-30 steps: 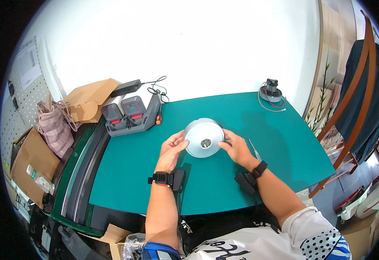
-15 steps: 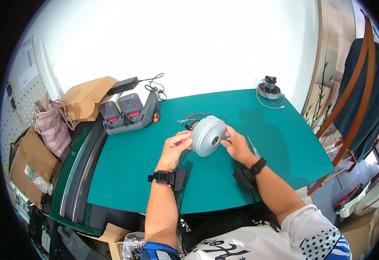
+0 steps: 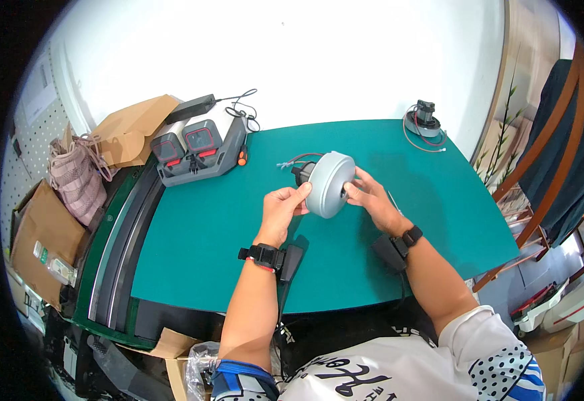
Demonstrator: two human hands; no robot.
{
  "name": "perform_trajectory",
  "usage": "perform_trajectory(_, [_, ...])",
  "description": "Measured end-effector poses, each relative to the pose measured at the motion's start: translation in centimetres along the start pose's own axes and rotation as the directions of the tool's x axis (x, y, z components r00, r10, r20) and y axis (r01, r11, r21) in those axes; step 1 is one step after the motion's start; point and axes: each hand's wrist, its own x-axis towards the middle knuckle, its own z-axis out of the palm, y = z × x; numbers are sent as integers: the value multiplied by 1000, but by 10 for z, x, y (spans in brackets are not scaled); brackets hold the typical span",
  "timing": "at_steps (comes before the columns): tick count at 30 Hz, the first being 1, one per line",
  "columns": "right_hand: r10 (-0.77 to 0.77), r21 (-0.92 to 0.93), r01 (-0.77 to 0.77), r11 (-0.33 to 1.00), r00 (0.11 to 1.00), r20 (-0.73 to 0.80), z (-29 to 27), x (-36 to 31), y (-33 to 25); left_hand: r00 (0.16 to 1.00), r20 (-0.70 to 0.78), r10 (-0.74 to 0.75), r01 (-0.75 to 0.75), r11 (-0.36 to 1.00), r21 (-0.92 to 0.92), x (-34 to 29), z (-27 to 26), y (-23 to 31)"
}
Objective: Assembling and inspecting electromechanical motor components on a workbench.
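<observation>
A round grey electric motor (image 3: 330, 186) is held tilted above the green table, its smooth drum side toward me. My left hand (image 3: 284, 210) pinches its lower left edge between thumb and fingers. On the right rim, my right hand (image 3: 373, 200) grips it, with the thumb at the hub in the middle of the face. From the motor's black back part, red and dark wires stick out to the left. A thin metal tool (image 3: 394, 202), partly hidden behind my right hand, lies on the table.
A second motor (image 3: 425, 122) with wires stands at the table's far right. At far left are a grey tool case (image 3: 201, 160), a black adapter (image 3: 190, 108), an orange-handled tool (image 3: 243, 155) and a cardboard box (image 3: 135, 130). The green table (image 3: 205, 260) ends in front of me.
The motor has turned so its face points more to the right. My right thumb has moved onto the hub. The whole view has shifted slightly.
</observation>
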Motion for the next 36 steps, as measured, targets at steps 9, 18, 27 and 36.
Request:
perform_trajectory(9, [-71,-57,65,996,992,-106,-2,9,17,998,46,41,-37,995,-90,3,-16,3])
perform_trajectory(18, [-51,-368,-6,930,988,-144,14,-1,0,1000,-23,10,-14,989,-149,6,-28,1])
perform_trajectory(27, [-278,-172,277,945,960,13,10,7,19,1000,-6,-3,2,991,-134,5,-24,5])
perform_trajectory(36, [-437,-460,382,801,899,-13,16,-2,-15,995,84,54,-47,996,-80,1,-12,0])
